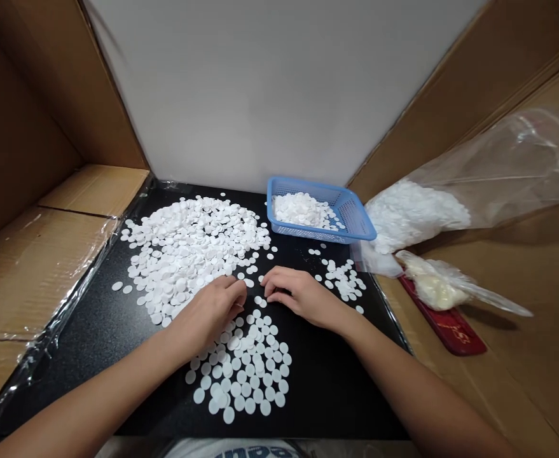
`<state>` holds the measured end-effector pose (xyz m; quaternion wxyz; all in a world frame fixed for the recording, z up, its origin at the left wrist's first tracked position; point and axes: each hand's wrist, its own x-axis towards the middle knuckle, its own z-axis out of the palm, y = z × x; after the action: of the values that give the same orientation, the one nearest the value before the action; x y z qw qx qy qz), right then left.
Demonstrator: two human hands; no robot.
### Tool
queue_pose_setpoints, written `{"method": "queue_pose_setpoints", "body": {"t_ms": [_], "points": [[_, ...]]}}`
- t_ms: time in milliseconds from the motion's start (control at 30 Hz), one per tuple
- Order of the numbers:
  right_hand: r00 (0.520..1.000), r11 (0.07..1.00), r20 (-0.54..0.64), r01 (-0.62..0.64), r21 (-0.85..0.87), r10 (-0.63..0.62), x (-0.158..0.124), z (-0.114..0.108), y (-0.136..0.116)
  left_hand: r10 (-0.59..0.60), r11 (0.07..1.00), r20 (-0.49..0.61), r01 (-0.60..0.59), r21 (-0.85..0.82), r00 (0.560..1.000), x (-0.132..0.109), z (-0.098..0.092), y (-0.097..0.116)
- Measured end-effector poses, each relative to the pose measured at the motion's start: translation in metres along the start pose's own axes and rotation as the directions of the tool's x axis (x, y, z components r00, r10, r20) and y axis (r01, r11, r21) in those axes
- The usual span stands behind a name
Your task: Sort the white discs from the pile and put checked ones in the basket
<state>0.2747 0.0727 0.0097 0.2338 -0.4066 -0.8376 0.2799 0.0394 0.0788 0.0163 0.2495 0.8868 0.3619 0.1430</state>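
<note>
Many small white round discs lie on a black table (pixel 336 375). My left hand (pixel 215 308) is at the right edge of the large disc heap (pixel 179 254), its fingers drawn together; whatever is between them is hidden. To its right my right hand (pixel 303 294) reaches in from the side, with a gap between thumb and forefinger and nothing visible in it. Its fingertips are close to a few loose discs (pixel 259 301). Below both hands spreads a looser group of discs (pixel 245 375), mostly in a single layer.
A blue perforated basket (pixel 355 219) partly filled with discs stands at the back. Right of my right hand is a small disc cluster (pixel 345 280). Beyond the table's right edge lie a clear bag of discs (pixel 407 213), a knotted plastic bag (pixel 434 286) and a red object (pixel 460 334). Cardboard (pixel 35 267) borders the left.
</note>
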Motion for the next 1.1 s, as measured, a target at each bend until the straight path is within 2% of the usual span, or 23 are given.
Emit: {"method": "queue_pose_setpoints", "body": {"t_ms": [133, 333, 400, 467, 533, 600, 667, 733, 833, 933, 1033, 1100], "points": [[0.995, 0.998, -0.082, -0.054, 0.01, 0.055, 0.002, 0.001, -0.001, -0.023, 1.0, 0.025, 0.023, -0.005, 0.999, 0.004, -0.004, 0.003], [0.993, 0.994, -0.072, -0.097, -0.055, 0.093, 0.003, 0.013, -0.009, 0.039, 0.999, -0.012, -0.039, 0.012, 0.999, 0.005, 0.0, 0.0], [0.988, 0.991, -0.089, -0.129, -0.023, 0.126, 0.004, 0.017, -0.013, 0.113, 0.991, -0.063, -0.108, 0.078, 0.992, 0.005, 0.002, -0.002], [0.983, 0.989, -0.109, -0.144, 0.035, 0.147, 0.004, 0.02, -0.014, 0.247, 0.953, -0.076, -0.228, 0.2, 0.966, 0.004, 0.002, -0.003], [0.979, 0.991, -0.152, -0.128, 0.047, 0.134, 0.005, 0.022, -0.014, 0.363, 0.893, -0.014, -0.344, 0.289, 0.932, 0.003, -0.001, -0.002], [0.974, 0.995, -0.209, -0.095, -0.014, 0.09, 0.005, 0.024, -0.014, 0.396, 0.871, 0.06, -0.395, 0.291, 0.916, -0.001, -0.005, -0.002], [0.975, 0.994, -0.217, -0.059, -0.094, 0.038, 0.005, 0.026, -0.013, 0.38, 0.888, 0.075, -0.386, 0.249, 0.922, -0.006, -0.009, -0.002], [0.987, 0.992, -0.162, -0.03, -0.121, 0.01, 0.005, 0.026, -0.014, 0.358, 0.906, 0.035, -0.356, 0.227, 0.933, -0.014, -0.013, -0.006], [0.995, 0.996, -0.098, -0.035, -0.078, 0.027, 0.005, 0.025, -0.016, 0.35, 0.91, -0.024, -0.334, 0.243, 0.936, -0.028, -0.013, -0.014], [0.987, 0.997, -0.143, -0.076, -0.016, 0.073, 0.006, 0.022, -0.017, 0.31, 0.938, -0.06, -0.294, 0.184, 0.949, -0.037, -0.012, -0.018], [0.969, 0.992, -0.216, -0.119, 0.032, 0.123, 0.006, 0.02, -0.015, 0.199, 0.979, -0.215, -0.182, 0.096, 0.956, -0.039, -0.016, -0.018], [0.96, 0.99, -0.242, -0.14, 0.033, 0.144, 0.007, 0.021, -0.013, 0.094, 0.996, -0.355, -0.082, 0.047, 0.93, -0.037, -0.024, -0.017]]}}
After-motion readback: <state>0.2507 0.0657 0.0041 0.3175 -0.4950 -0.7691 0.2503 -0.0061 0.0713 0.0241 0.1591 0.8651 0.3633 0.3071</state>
